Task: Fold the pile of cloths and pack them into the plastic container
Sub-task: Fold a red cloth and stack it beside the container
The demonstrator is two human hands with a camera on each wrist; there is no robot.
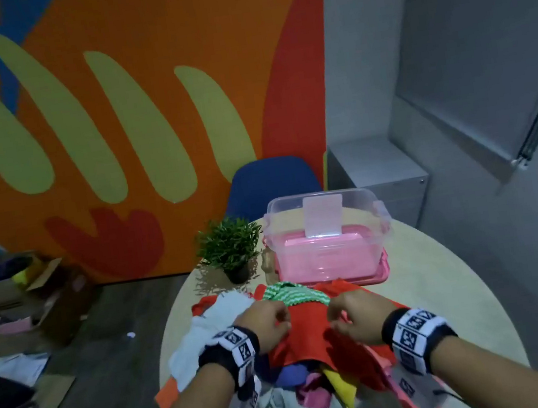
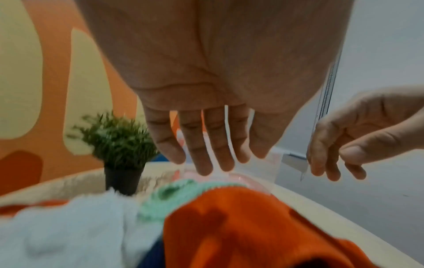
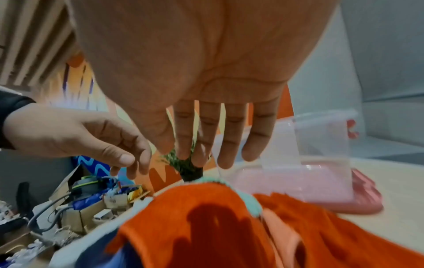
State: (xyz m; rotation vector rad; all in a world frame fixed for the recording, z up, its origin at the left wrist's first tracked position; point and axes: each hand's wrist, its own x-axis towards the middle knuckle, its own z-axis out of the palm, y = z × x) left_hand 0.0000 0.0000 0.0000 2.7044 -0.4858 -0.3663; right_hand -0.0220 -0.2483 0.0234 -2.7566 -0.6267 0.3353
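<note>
left hand point(image 2: 206, 90) fingers straight, loosely spread, holding nothing | right hand point(image 3: 195, 72) likewise | red cloth point(image 1: 305, 333) just below both

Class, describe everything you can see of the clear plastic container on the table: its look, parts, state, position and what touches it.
The clear plastic container is a see-through rectangular tub with rounded corners and a thick rim. It stands upright and open at the far side of the round beige table, on a pink lid that shows through its base. No cloths are visible inside. A small green potted plant stands beside it, and the cloth pile lies just in front. Neither hand touches it.
</note>
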